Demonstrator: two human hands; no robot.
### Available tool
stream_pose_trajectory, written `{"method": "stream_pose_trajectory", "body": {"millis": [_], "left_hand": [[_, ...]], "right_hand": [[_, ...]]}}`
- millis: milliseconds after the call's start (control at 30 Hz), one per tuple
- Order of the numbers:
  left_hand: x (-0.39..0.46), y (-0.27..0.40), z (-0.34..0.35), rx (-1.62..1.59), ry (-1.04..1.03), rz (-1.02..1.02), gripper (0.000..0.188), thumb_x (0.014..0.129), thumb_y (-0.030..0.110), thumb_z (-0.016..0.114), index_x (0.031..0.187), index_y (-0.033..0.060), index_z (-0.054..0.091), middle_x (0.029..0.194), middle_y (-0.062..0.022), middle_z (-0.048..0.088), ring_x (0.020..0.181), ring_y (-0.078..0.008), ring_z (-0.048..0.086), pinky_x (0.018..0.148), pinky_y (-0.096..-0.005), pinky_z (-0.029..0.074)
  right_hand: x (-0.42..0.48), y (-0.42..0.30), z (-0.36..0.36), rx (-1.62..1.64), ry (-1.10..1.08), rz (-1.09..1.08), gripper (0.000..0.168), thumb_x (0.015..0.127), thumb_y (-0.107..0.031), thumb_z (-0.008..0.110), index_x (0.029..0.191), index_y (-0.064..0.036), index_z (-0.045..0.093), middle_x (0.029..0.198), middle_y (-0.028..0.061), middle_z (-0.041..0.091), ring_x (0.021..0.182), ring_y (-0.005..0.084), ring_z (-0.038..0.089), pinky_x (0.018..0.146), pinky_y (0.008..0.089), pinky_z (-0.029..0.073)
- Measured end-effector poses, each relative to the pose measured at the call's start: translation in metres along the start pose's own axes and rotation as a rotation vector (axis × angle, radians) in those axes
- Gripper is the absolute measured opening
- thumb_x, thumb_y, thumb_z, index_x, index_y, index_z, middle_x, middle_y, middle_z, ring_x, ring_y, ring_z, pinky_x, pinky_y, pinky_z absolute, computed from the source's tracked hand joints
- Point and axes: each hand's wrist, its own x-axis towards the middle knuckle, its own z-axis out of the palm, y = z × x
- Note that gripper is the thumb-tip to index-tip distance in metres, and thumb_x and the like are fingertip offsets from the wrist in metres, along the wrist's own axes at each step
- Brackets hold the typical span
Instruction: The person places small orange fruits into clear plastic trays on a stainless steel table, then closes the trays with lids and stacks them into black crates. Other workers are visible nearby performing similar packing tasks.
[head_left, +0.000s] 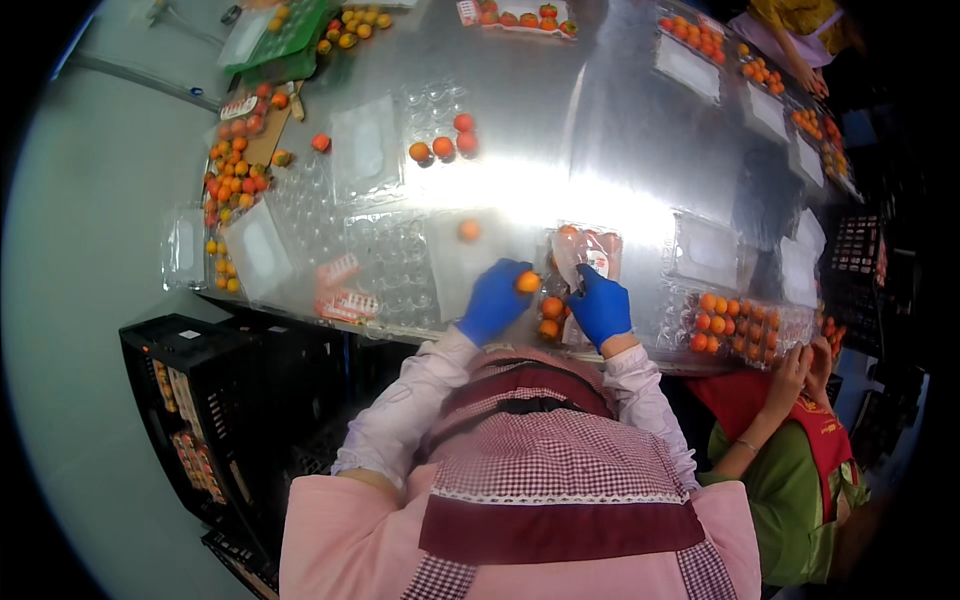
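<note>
My left hand (497, 300), in a blue glove, holds an orange persimmon-like fruit (528, 282) at its fingertips. In a blue glove too, my right hand (600, 304) pinches the edge of a thin translucent sheet (568, 253), lifted partly over a clear plastic tray. Under that sheet lie reddish fruits and a label (598, 262). Two orange fruits (551, 307) sit in the tray's near part, between my hands. Left of the tray, one fruit (469, 230) rests on a white sheet (450, 281) on the metal table.
Clear moulded trays (390, 262) and printed labels (349, 303) lie to the left, with loose fruits (236, 180) beyond. A co-worker's hands (799, 367) are at filled trays (739, 326) on the right. Black crates (195, 405) stand below the table (517, 97) at left.
</note>
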Motion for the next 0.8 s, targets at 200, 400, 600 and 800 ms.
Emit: {"method": "stream_pose_trajectory", "body": {"millis": [200,400,600,800], "left_hand": [[0.021,0.016,0.040,0.192,-0.195,-0.056,0.041,0.078,0.017,0.076,0.118,0.0087,0.068,0.103,-0.0148,0.066,0.096,-0.0355,0.065,0.087,-0.0444,0.053],[0.012,-0.020,0.056,-0.246,0.085,-0.225,0.035,0.087,0.007,0.065,0.122,0.0023,0.065,0.115,-0.0168,0.067,0.102,-0.0307,0.067,0.090,-0.0383,0.053],[0.014,-0.049,0.056,-0.574,-0.024,-0.400,0.029,0.099,0.017,0.057,0.118,-0.0030,0.066,0.106,-0.0130,0.070,0.093,-0.0206,0.067,0.084,-0.0330,0.053],[0.021,-0.035,0.049,-0.655,-0.146,-0.446,0.023,0.102,0.018,0.055,0.109,-0.0004,0.067,0.097,-0.0044,0.065,0.084,-0.0119,0.062,0.076,-0.0290,0.054]], "right_hand": [[-0.001,-0.001,0.000,0.018,0.024,-0.014,0.045,0.079,-0.017,0.076,0.123,-0.010,0.067,0.088,0.0204,0.073,0.081,0.0378,0.072,0.072,0.0441,0.059],[-0.002,-0.003,0.002,0.036,0.038,-0.002,0.045,0.080,-0.021,0.076,0.123,-0.009,0.067,0.090,0.0206,0.073,0.081,0.0375,0.072,0.071,0.0441,0.059],[-0.005,-0.020,0.015,-0.068,0.060,-0.014,0.053,0.080,-0.033,0.076,0.124,-0.006,0.065,0.093,0.0189,0.073,0.081,0.0352,0.072,0.072,0.0436,0.058],[-0.003,-0.021,0.026,-0.079,0.015,-0.040,0.054,0.083,-0.037,0.074,0.124,-0.004,0.064,0.093,0.0185,0.072,0.081,0.0334,0.072,0.073,0.0430,0.057]]}}
